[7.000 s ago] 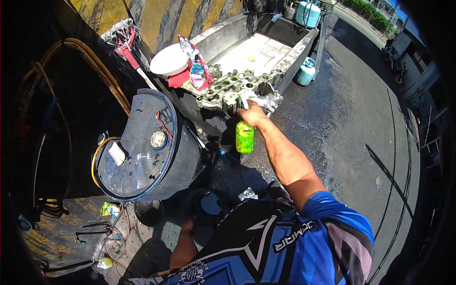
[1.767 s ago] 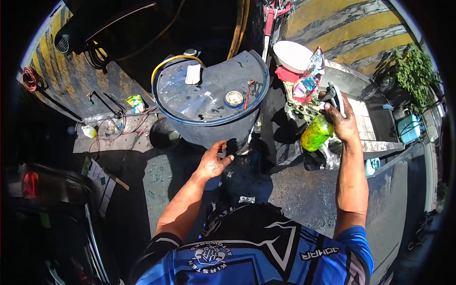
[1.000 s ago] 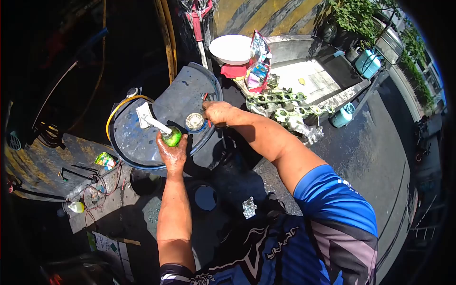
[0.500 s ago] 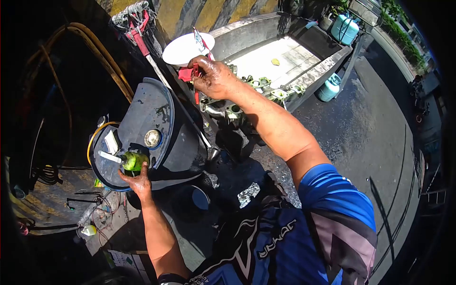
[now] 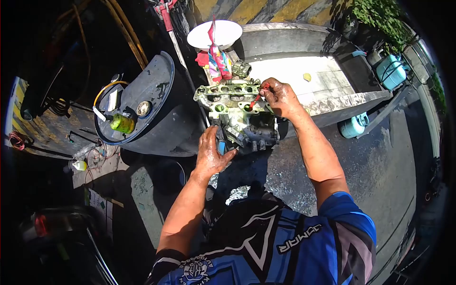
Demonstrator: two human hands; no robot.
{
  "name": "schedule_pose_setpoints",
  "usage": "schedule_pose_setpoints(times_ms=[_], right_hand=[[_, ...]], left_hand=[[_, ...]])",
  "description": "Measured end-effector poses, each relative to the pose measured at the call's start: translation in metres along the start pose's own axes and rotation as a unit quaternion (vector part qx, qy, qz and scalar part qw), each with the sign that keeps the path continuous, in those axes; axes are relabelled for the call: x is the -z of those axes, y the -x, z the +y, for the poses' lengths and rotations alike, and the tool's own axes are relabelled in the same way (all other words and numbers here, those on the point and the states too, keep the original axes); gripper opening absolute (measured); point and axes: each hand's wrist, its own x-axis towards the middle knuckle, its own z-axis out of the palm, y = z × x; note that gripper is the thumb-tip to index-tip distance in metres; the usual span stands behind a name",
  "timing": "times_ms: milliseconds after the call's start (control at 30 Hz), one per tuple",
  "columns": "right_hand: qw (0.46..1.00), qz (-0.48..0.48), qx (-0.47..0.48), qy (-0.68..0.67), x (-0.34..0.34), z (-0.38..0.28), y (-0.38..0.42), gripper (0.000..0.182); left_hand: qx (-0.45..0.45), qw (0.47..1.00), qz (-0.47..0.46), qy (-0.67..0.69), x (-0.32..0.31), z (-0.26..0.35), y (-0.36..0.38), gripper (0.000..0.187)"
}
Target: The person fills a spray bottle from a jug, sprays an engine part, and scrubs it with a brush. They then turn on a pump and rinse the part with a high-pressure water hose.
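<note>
A metal engine part [image 5: 237,111] with a row of round ports sits in front of me, beside the concrete basin. Red and thin, a tool [image 5: 256,99] is pinched in my right hand [image 5: 280,99], its lower end at one of the ports. My left hand [image 5: 211,154] rests at the near left side of the part, thumb and fingers spread, by a small blue piece [image 5: 222,147]. The green bottle [image 5: 122,124] with a white nozzle lies on the dark drum, apart from both hands.
The dark drum [image 5: 161,109] stands at the left with a round cap on top. Behind the part are a white bowl [image 5: 213,33] and a colourful cloth [image 5: 219,64]. The concrete basin [image 5: 308,111] runs right, near blue gas cylinders [image 5: 354,126].
My left hand has let go of the green bottle and moved right to the metal part. My right hand has carried the red tool down and right to the ports. The view has shifted.
</note>
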Motion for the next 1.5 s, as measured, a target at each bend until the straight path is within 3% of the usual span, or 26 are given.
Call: schedule_pose_setpoints(times_ms=[33, 100, 133, 267, 300, 367, 400, 433, 533, 600, 633, 667, 733, 800, 833, 900, 933, 1033, 1100, 1133, 1200, 1233, 1333, 1367, 1433, 1500], right_hand=[[0.999, -0.023, -0.017, -0.043, -0.015, 0.011, 0.003, 0.013], [0.996, -0.070, 0.050, 0.038, -0.035, 0.013, 0.012, 0.006], [0.990, -0.055, 0.116, 0.066, -0.043, 0.023, 0.014, 0.005], [0.987, 0.070, 0.130, 0.057, -0.039, 0.009, 0.021, 0.005], [0.978, 0.002, 0.190, 0.087, -0.049, 0.018, 0.024, 0.008], [0.970, 0.011, 0.227, 0.083, -0.048, 0.028, 0.028, 0.009], [0.972, 0.065, 0.205, 0.094, -0.040, 0.016, 0.023, 0.012], [0.972, 0.115, 0.179, 0.102, -0.035, 0.002, 0.023, 0.014], [0.968, 0.079, 0.207, 0.120, -0.050, 0.001, 0.025, 0.015], [0.972, 0.081, 0.184, 0.120, -0.054, 0.001, 0.025, 0.014], [0.977, 0.097, 0.155, 0.109, -0.056, 0.002, 0.027, 0.014], [0.976, 0.044, 0.154, 0.148, -0.064, 0.007, 0.032, 0.015], [0.970, 0.038, 0.190, 0.146, -0.069, 0.004, 0.030, 0.016], [0.974, 0.100, 0.152, 0.134, -0.055, -0.017, 0.019, 0.017], [0.967, 0.101, 0.175, 0.157, -0.062, -0.002, 0.020, 0.026], [0.977, 0.028, 0.152, 0.144, -0.080, 0.016, 0.033, 0.025], [0.974, 0.071, 0.172, 0.127, -0.083, 0.023, 0.031, 0.020], [0.987, 0.095, 0.056, 0.115, -0.078, 0.009, 0.034, 0.014], [0.987, 0.022, -0.146, -0.065, -0.082, 0.006, 0.036, 0.014], [0.957, 0.015, -0.226, -0.182, -0.081, -0.002, 0.034, 0.016], [0.859, 0.029, -0.360, -0.362, -0.073, -0.048, 0.027, 0.024], [0.860, 0.034, -0.368, -0.351, -0.075, -0.044, 0.025, 0.024], [0.861, 0.066, -0.357, -0.355, -0.073, -0.030, 0.017, 0.023], [0.855, 0.064, -0.307, -0.413, -0.070, -0.002, 0.017, 0.023], [0.844, 0.084, -0.313, -0.427, -0.072, -0.010, 0.024, 0.023], [0.888, 0.035, -0.287, -0.357, -0.082, -0.005, 0.034, 0.024]], left_hand=[[0.002, 0.999, -0.024, -0.020, -0.007, 0.007, -0.005, 0.085], [0.007, 0.998, -0.033, -0.047, -0.022, 0.014, -0.011, 0.088], [0.006, 0.998, -0.035, -0.060, -0.025, 0.014, -0.015, 0.090], [0.006, 0.999, -0.043, -0.020, -0.013, -0.001, -0.005, 0.083], [0.035, 0.998, -0.058, -0.012, -0.003, -0.010, 0.003, 0.081], [0.090, 0.992, -0.089, 0.006, 0.022, -0.031, 0.031, 0.079], [0.138, 0.987, -0.087, 0.016, 0.038, -0.042, 0.044, 0.074], [0.190, 0.977, -0.089, 0.028, 0.054, -0.052, 0.067, 0.071], [0.284, 0.956, -0.072, -0.011, 0.063, -0.142, 0.165, 0.068], [0.243, 0.956, -0.149, -0.076, 0.059, -0.234, 0.267, 0.056], [0.157, 0.960, -0.199, -0.116, 0.060, -0.261, 0.315, 0.049], [0.208, 0.956, -0.172, -0.116, 0.063, -0.261, 0.348, 0.031], [0.157, 0.864, -0.404, -0.255, 0.080, -0.257, 0.398, 0.028], [0.173, 0.862, -0.403, -0.255, 0.085, -0.267, 0.478, 0.029], [0.178, 0.861, -0.403, -0.254, 0.087, -0.264, 0.505, 0.029], [0.175, 0.863, -0.396, -0.261, 0.091, -0.274, 0.523, 0.030], [0.196, 0.878, -0.358, -0.252, 0.086, -0.283, 0.520, 0.030], [0.270, 0.894, -0.296, -0.203, 0.086, -0.288, 0.525, 0.031], [0.322, 0.889, -0.287, -0.156, 0.090, -0.292, 0.495, 0.032], [0.382, 0.868, -0.285, -0.140, 0.097, -0.284, 0.475, 0.035], [0.293, 0.903, -0.254, -0.182, 0.103, -0.300, 0.473, 0.037], [0.247, 0.917, -0.237, -0.203, 0.103, -0.307, 0.474, 0.038], [0.352, 0.898, -0.209, -0.160, 0.115, -0.296, 0.442, 0.040], [0.339, 0.905, -0.201, -0.161, 0.113, -0.300, 0.443, 0.040], [0.316, 0.915, -0.189, -0.163, 0.111, -0.310, 0.458, 0.041], [0.324, 0.857, -0.319, -0.242, 0.106, -0.314, 0.454, 0.042]])
